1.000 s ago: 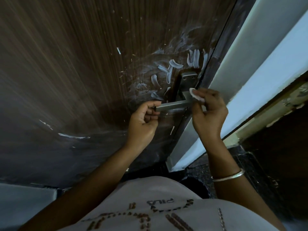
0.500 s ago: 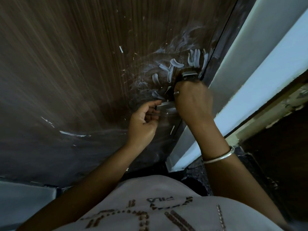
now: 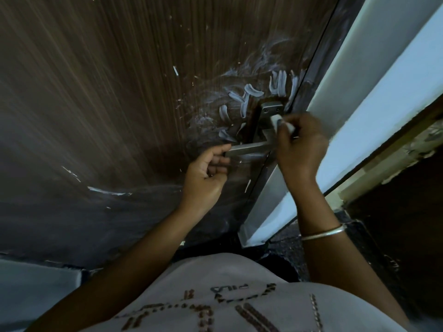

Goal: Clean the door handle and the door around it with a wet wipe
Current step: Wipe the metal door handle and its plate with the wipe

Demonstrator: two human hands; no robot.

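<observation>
Door handle (image 3: 249,148), a metal lever, sits just off centre toward 1 o'clock on the dark wood door (image 3: 119,92). Left hand (image 3: 206,173) has its fingers curled round the lever's free end at 9 o'clock. Right hand (image 3: 299,144), at 3 o'clock of the lever, pinches the white wet wipe (image 3: 275,121) against the backplate (image 3: 268,111). Thick white smears (image 3: 247,92) ring the plate from 9 to 1 o'clock. Silver bangle (image 3: 323,233) on the right wrist.

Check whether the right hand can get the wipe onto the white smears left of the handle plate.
Probably yes. The right hand holds the wipe at the plate, beside the smears; the left hand grips the lever end lower down, out of the way.
</observation>
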